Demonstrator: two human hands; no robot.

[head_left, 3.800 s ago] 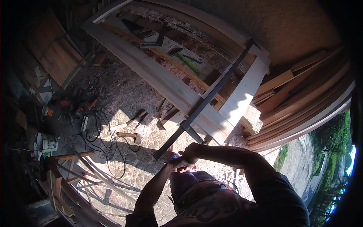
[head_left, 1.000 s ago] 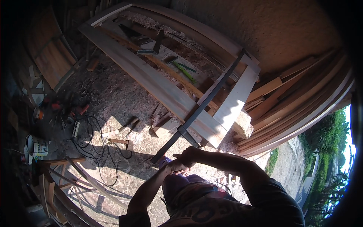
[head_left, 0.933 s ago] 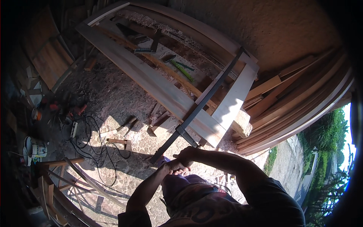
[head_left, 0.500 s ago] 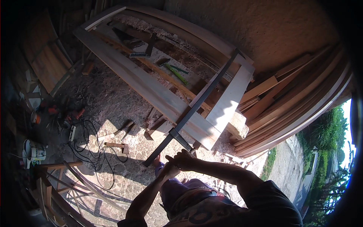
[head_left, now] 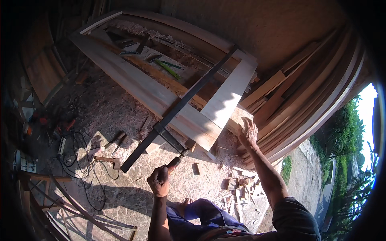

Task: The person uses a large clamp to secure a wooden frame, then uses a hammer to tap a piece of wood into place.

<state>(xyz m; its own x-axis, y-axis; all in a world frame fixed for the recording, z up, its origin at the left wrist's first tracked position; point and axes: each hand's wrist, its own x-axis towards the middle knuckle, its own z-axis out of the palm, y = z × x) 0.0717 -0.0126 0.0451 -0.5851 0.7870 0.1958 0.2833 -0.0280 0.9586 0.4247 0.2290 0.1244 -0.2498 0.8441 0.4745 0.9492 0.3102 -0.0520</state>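
A pale wooden frame (head_left: 141, 89) lies on the ground, with a cross board (head_left: 228, 95) at its near end. A long dark bar clamp (head_left: 189, 98) runs across it, its lower end sticking out past the frame. My left hand (head_left: 159, 180) is closed around the clamp's screw handle (head_left: 175, 162). My right hand (head_left: 247, 131) rests with spread fingers on the wood at the frame's near right corner, holding nothing. A small wooden block (head_left: 190, 143) sits under the clamp screw against the frame's edge.
Curved planks (head_left: 309, 90) are stacked at the right. Wood offcuts (head_left: 238, 185) lie near my legs. A hammer (head_left: 107, 160), black cables (head_left: 82, 154) and power tools (head_left: 54, 125) lie on the shaving-covered floor at the left. Thin slats (head_left: 68, 201) lie at the lower left.
Both hands were together at the clamp's handle. My right hand has now left it and reached right to the frame's corner. My left hand stays on the handle.
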